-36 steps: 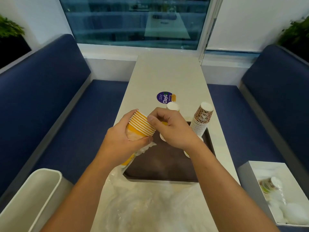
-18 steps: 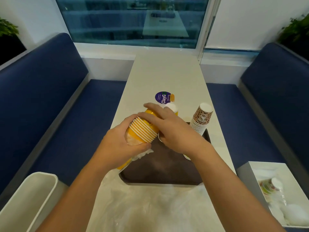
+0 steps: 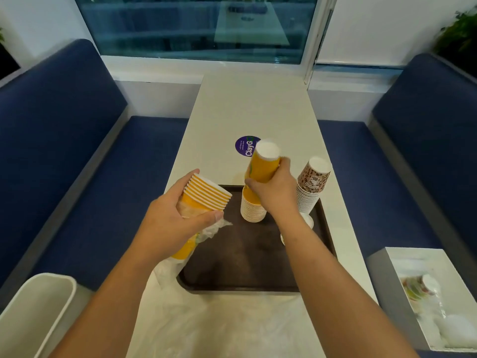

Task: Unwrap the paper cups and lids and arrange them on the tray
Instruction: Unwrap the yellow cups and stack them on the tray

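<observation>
My left hand point(image 3: 173, 223) grips a sleeve of stacked yellow cups point(image 3: 206, 196), still partly in clear plastic wrap point(image 3: 214, 228), over the left edge of the dark brown tray point(image 3: 245, 259). My right hand point(image 3: 276, 195) grips a yellow cup point(image 3: 264, 164), bottom up, at the top of an upside-down yellow stack point(image 3: 253, 208) standing on the tray's far side. A brown patterned cup stack point(image 3: 311, 184) stands upside down at the tray's far right corner. White round items, partly hidden by my right forearm, lie on the tray at its right.
Crumpled clear plastic point(image 3: 219, 324) covers the near end of the white table point(image 3: 253, 109). A white bin point(image 3: 33, 313) stands at the lower left. A white box point(image 3: 433, 298) at the right holds wrapped cups. Blue benches flank the table; a purple sticker point(image 3: 244, 146) lies beyond the tray.
My right hand has pulled yellow cups off the sleeve in my left hand and carried them right, onto the upside-down yellow stack. My left hand stayed by the tray's left edge.
</observation>
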